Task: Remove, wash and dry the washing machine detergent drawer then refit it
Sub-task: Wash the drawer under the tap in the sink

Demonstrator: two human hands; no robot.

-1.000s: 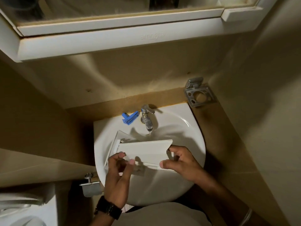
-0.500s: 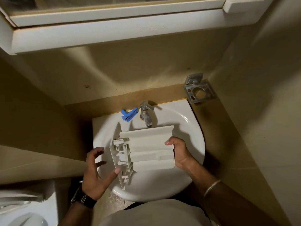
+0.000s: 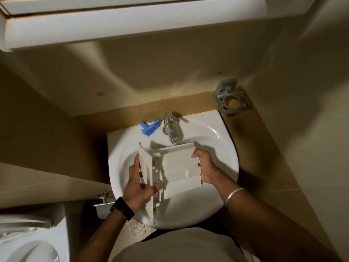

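Over sink (image 3: pixel 222 154), L hand (image 3: pixel 138 181) & R hand (image 3: pixel 204 166) grips both grasping drawer (image 3: pixel 177 167), cabinet (image 3: pixel 94 25) embossing unreadable

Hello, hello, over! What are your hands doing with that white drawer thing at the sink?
Left hand grips front panel end, right hand holds back end. Detergent drawer over sink, under tap. Nothing blocking.

A white, round-fronted sink (image 3: pixel 224 148) is set into a wall corner, its flat back edge against a brown strip. On that back ledge stands a chrome tap (image 3: pixel 169 125) near the middle, and just to its left lies a small blue plastic piece (image 3: pixel 150 128).
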